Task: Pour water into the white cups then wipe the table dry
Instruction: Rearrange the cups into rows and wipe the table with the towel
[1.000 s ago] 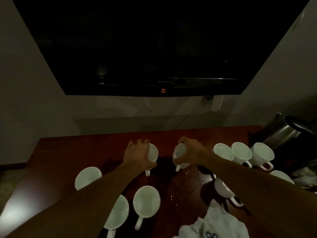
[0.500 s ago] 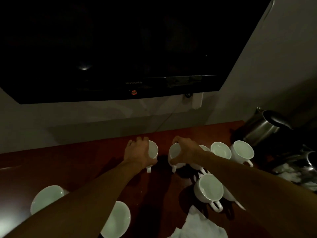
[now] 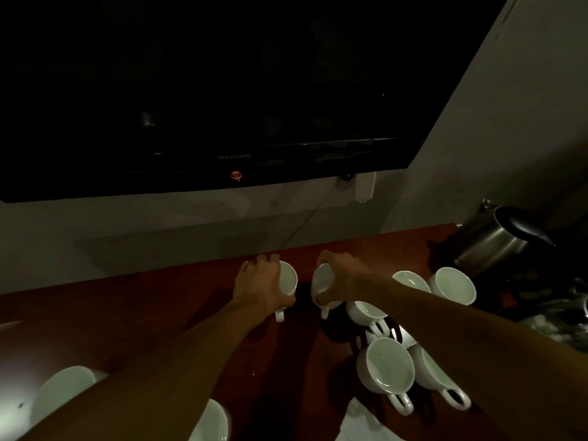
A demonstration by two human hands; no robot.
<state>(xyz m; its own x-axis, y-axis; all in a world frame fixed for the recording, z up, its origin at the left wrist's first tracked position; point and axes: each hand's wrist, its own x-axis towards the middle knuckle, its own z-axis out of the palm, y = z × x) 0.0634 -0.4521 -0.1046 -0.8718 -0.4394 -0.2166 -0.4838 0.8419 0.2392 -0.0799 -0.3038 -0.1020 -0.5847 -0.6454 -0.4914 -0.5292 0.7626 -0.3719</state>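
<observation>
**Left hand** (image 3: 261, 286): the forearm reaches in from 7 o'clock. The fingers curl over the far rim and the thumb hooks the near side of the first cup (image 3: 289, 278), clamped round it. The cup is at the far middle of the table (image 3: 127, 310), with its handle pointing to 6 o'clock. Whether it rests on the table or is lifted cannot be told.

**Right hand** (image 3: 342, 280): the forearm reaches in from 4 o'clock. The fingers wrap over the top of the second cup (image 3: 319, 281) and grip it. Its mouth is turned toward 9 o'clock and its handle hangs at 6 o'clock. The two held cups are just beside each other, not touching.

**Cup group** (image 3: 386, 366): five white cups sit at 3 to 5 o'clock of the right hand, packed close.
- Two are at the back.
- One is under the right wrist.
- Two are nearer, with handles toward 5 o'clock.
- The interiors are pale, and the dim light does not show whether they hold water.

**Outlying cup** (image 3: 63, 393): at 8 o'clock, partly hidden by the left forearm.

**Bottom-edge cup** (image 3: 211, 421): at 6 o'clock, cut off by the frame.

**Kettle** (image 3: 490, 243): steel with a dark lid, at 3 o'clock, near the back cups.

**Cloth** (image 3: 359, 424): white, on the table at 5 o'clock.

**Television** (image 3: 222, 90): dark, on the wall at 12 o'clock.
</observation>
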